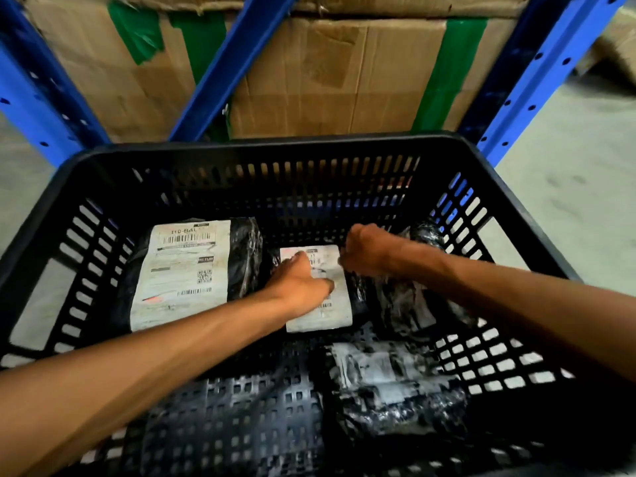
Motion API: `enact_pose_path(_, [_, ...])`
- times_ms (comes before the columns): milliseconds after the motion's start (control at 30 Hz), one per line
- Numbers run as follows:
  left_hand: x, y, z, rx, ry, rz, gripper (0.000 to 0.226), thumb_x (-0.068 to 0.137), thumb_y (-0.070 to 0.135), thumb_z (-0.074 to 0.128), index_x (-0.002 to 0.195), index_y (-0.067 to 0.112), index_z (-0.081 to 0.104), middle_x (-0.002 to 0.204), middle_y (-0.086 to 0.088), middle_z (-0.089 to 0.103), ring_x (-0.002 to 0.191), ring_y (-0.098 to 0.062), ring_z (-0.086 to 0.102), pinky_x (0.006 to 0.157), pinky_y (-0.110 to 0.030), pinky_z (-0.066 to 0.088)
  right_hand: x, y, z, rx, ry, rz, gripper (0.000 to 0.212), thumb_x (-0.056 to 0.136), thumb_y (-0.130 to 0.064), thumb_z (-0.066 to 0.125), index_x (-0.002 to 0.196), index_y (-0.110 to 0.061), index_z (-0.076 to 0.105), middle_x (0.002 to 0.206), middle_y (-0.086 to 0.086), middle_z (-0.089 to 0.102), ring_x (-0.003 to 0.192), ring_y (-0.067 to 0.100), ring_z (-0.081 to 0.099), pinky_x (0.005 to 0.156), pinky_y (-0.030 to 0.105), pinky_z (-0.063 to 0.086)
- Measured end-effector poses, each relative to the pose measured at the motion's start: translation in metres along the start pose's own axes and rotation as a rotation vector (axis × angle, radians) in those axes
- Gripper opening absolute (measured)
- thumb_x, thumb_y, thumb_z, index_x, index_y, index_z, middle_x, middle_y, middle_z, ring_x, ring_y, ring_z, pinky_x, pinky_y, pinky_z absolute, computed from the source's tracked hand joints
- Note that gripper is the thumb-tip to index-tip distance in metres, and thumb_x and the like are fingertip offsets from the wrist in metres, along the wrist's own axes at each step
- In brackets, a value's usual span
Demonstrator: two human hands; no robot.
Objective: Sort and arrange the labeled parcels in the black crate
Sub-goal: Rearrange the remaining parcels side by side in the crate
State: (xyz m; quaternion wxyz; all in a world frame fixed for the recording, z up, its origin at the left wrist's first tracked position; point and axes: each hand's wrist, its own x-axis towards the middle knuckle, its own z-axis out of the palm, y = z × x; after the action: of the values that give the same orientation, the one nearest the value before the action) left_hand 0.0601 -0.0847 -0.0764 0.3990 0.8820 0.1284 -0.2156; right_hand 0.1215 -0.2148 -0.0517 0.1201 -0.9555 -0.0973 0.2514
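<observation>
Parcels wrapped in black plastic lie on the perforated floor of the black crate (261, 149), four of them that can be made out. At the far left sits the largest parcel (192, 270), flat, its big white shipping label facing up with barcodes and a QR code showing. Just to its right lies the middle parcel (330, 304), also label-up, and both hands meet over it. The left hand (301, 282) rests palm-down on the label, fingers spread flat and pressing rather than gripping — it holds nothing. The right hand (366, 249) is curled into a loose fist at the label's far right corner; it seems to pinch the edge of the wrapping there, though motion blur makes it hard to tell what, if anything, is between the fingers. Under the right forearm, against the crate's right wall, a crumpled parcel (413, 304) lies with glossy folds and no label showing. Nearer the camera, a fourth parcel (389, 383) lies on the floor with a wrinkled white label facing up.

Beyond the crate stand large cardboard boxes (327, 80) patched with green tape, behind the slanting struts of a blue rack (234, 63) — pale concrete floor (578, 166) shows to the right.
</observation>
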Motion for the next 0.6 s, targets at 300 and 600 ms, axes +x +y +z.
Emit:
enact_pose_path(300, [-0.063,-0.028,0.023,0.147,-0.51,-0.129,0.053,0.081,0.06,0.057,0.105,0.013,0.058,0.074,-0.005,0.062,0.056,-0.018,0.065,0.057,-0.028,0.054,-0.102,0.036,0.025,-0.306,-0.741,0.323,0.061,0.096,-0.055,0.033,0.124,-0.002,0.046,0.127,0.028,0.057,0.079,0.035,0.068,0.077,0.042,0.055])
enact_pose_path(600, [-0.064,-0.003,-0.015,0.011,-0.346,0.013,0.045,0.07,0.047,0.077,0.106,0.024,0.063,0.094,0.0,0.069,0.078,-0.015,0.071,0.082,-0.031,0.059,-0.137,0.045,-0.006,-0.085,-0.422,0.058,0.067,0.064,-0.038,0.084,0.122,-0.02,0.056,0.114,-0.005,0.066,0.103,0.021,0.063,0.094,0.033,0.051])
